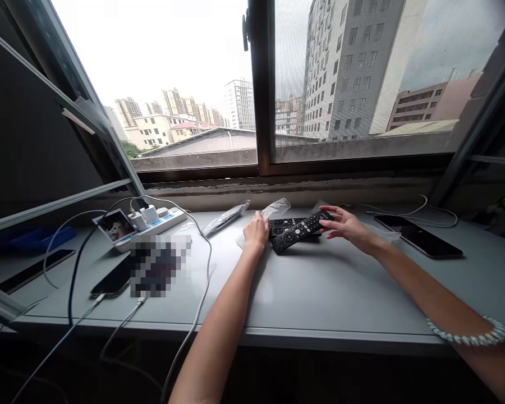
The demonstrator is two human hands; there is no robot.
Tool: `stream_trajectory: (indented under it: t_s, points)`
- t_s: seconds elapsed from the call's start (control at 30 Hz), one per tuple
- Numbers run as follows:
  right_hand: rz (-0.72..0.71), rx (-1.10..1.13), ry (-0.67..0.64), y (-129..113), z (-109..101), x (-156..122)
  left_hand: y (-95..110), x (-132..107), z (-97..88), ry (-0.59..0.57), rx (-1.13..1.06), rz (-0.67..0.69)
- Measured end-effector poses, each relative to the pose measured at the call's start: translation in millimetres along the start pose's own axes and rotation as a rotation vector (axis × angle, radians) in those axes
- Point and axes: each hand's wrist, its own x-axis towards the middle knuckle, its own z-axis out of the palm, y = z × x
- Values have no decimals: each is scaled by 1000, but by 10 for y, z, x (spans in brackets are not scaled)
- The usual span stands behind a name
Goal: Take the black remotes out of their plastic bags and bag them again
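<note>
My right hand pinches the far end of a black remote control, which slants with its near end toward me. Beneath it lies another black remote control, partly covered. Just left of the remotes my left hand is closed, its fingers curled on a crumpled clear plastic bag. The bag shows on both sides of that hand; its fingertips are hidden from me. Farther left, a remote-shaped dark item in a clear plastic sleeve rests on the desk.
A power strip with white plugs stands at the left, near a phone on a cable and a blurred-out patch. A white cable loops over the front edge of the desk. A dark tablet lies at the right. Windows rise behind.
</note>
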Motion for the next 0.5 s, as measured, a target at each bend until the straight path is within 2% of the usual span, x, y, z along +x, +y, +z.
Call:
stream_trajectory:
  t_s: [0.13,0.33,0.5]
  points:
    - [-93,-227,-46,-1,3,-34,45,3,-85,10,-37,-74]
    - [-264,-786,4,-38,4,-69,90,10,-152,41,-79,-116]
    - [-315,-962,-42,-23,-5,-80,77,13,-143,54,-70,-104]
